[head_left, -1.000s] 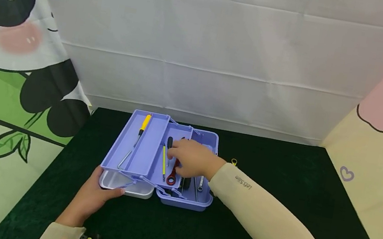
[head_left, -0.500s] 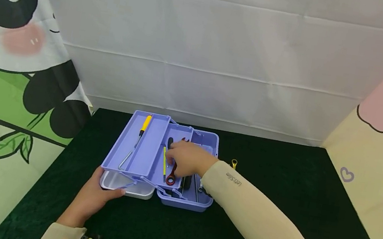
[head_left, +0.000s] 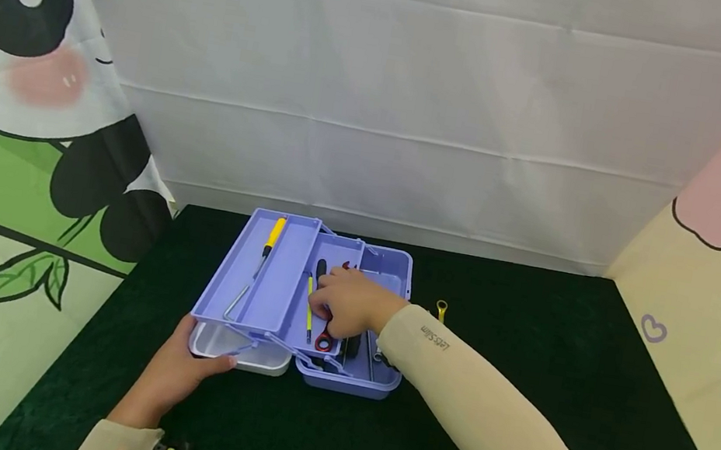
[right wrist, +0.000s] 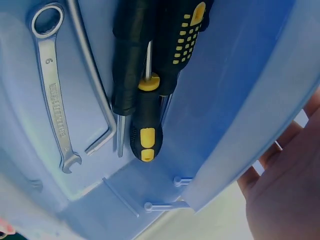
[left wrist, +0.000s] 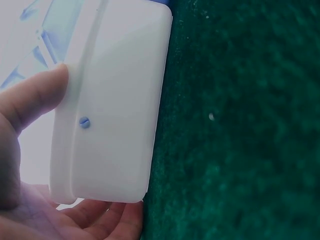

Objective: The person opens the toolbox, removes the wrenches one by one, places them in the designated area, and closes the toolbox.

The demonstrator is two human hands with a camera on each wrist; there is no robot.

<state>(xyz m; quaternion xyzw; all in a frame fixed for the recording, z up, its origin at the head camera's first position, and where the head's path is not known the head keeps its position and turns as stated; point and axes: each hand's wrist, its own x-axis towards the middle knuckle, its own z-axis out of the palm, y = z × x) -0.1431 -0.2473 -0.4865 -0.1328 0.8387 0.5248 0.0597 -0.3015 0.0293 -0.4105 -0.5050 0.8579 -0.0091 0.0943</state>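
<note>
Toolbox: left hand grips its white corner; right hand's grasp unclear; wrench visible only by wrist

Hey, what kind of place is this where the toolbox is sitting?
Probably a staged recording booth, not a workshop: the purple toolbox sits on a dark green cloth table, boxed in by a white sheet and cartoon panda curtain.

Right hand has drawn slightly nearer the front edge of the open lilac plastic cantilever toolbox, fingers now over the red-handled tool (formerly nearer the box's middle tray).
</note>
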